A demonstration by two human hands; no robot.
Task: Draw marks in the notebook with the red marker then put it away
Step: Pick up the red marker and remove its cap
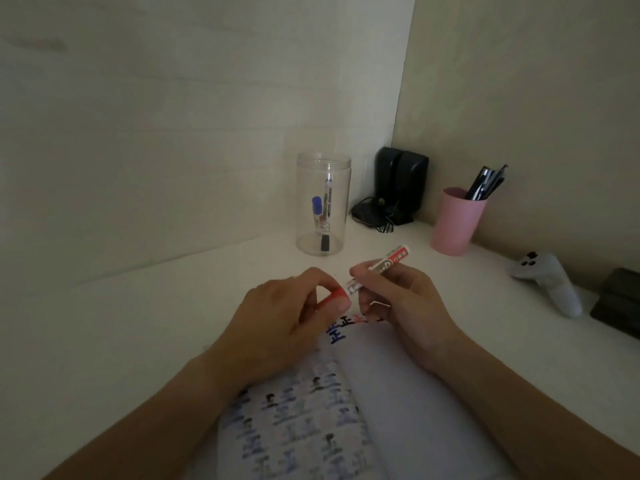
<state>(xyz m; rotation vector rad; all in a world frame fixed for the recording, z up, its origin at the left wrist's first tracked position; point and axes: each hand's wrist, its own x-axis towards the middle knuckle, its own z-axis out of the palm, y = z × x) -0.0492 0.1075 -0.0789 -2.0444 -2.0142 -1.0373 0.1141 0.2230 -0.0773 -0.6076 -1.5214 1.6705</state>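
The red marker (pixel 388 263) is held level above the top of the open notebook (pixel 408 393). My right hand (pixel 394 299) grips its white barrel. My left hand (pixel 277 317) pinches the red cap (pixel 334 296), which sits on the marker's left end. The notebook lies on the white desk below my hands, its left page filled with blue, black and red marks; its right page looks blank. A few marks (pixel 346 329) show at the top edge between my hands. A clear plastic jar (pixel 323 202) behind holds a blue-capped and a black-capped marker.
A pink cup (pixel 457 221) with dark pens stands at the right by the wall. Black speakers (pixel 398 188) with a cable fill the corner. A white game controller (pixel 550 282) and a dark box (pixel 620 303) lie at the far right.
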